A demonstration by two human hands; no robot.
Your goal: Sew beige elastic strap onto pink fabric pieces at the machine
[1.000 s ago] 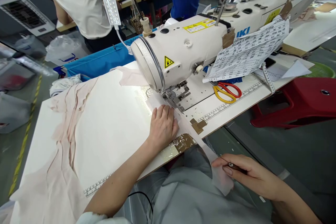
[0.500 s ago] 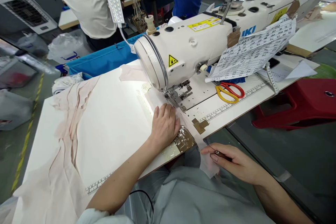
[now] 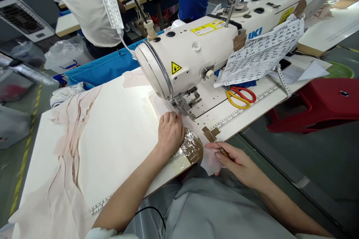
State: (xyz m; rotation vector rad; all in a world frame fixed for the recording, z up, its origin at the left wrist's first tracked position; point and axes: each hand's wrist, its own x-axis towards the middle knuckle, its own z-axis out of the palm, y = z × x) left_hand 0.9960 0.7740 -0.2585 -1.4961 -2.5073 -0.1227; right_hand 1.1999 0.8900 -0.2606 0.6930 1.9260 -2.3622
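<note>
A pale pink fabric piece (image 3: 211, 161) runs from under the needle area of the white sewing machine (image 3: 186, 50) towards me and hangs over the table's front edge. My left hand (image 3: 171, 131) is closed on it just in front of the presser foot, fingers bent and knuckles up. At the hanging end, my right hand (image 3: 234, 160) grips a wooden-handled awl (image 3: 223, 151), its thin metal shaft pointing up and left. The thumb and fingers of that hand are also against the fabric. Under the left palm, part of the fabric is hidden.
More pale pink pieces (image 3: 70, 145) lie layered on the left of the table (image 3: 117, 134). Red-and-yellow scissors (image 3: 239, 97) rest right of the needle, below a written sheet (image 3: 262, 54). A red stool (image 3: 322, 104) stands at right. Two people work beyond the machine.
My left hand's fingers have bent more over the fabric. My right hand has moved up and left with the awl and the fabric end. The whole view has shifted slightly.
</note>
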